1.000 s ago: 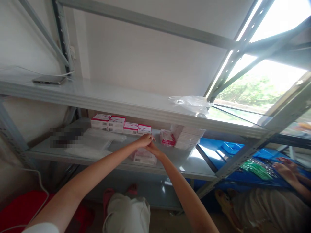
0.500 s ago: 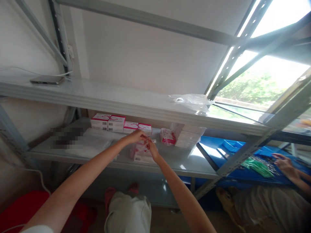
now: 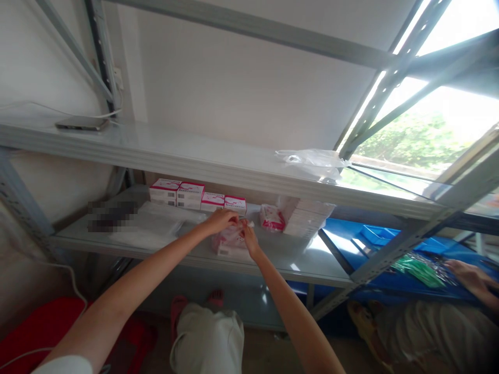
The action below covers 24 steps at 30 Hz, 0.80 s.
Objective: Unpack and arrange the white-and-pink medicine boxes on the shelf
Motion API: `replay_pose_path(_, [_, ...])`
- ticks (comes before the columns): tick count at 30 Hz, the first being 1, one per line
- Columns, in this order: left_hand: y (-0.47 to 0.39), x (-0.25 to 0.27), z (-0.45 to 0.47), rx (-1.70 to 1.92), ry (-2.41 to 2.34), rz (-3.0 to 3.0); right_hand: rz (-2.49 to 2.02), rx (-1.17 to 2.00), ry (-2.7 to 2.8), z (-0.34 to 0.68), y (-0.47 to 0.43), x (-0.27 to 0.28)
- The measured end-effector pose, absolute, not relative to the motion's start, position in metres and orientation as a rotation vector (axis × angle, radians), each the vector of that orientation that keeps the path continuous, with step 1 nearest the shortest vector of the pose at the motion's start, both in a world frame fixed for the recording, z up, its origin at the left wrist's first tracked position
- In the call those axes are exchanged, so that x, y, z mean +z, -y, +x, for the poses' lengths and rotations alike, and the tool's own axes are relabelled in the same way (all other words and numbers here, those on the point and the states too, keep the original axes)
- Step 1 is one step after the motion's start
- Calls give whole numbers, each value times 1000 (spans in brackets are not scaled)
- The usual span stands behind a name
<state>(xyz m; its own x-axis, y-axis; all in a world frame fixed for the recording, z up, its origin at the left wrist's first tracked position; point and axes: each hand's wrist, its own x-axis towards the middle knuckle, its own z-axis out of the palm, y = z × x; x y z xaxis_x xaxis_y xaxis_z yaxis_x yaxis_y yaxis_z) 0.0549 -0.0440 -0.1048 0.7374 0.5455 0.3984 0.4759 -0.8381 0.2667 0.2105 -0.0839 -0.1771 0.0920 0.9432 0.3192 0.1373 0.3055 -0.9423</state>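
Four pink boxes (image 3: 197,193) already stand in a row on the shelf (image 3: 304,259). The left hand (image 3: 220,219) and right hand (image 3: 249,236) both pinch a small pink packet (image 3: 230,243) lying just in front.

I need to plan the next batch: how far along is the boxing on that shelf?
Done, apparently: four pink-and-white boxes lined up at the shelf's back. In hand: left hand and right hand meet over a pink packet. Left: another pink packet and a stack of flat white cartons.
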Motion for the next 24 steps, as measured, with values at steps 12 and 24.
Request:
replay_pose_path(12, [47,-103,61,711,-859,2903,-1082,783,1349,208,97,-174])
replay_pose_path(24, [56,-105,60,693,-745,3041,-1121,778,1411,228,97,-180])
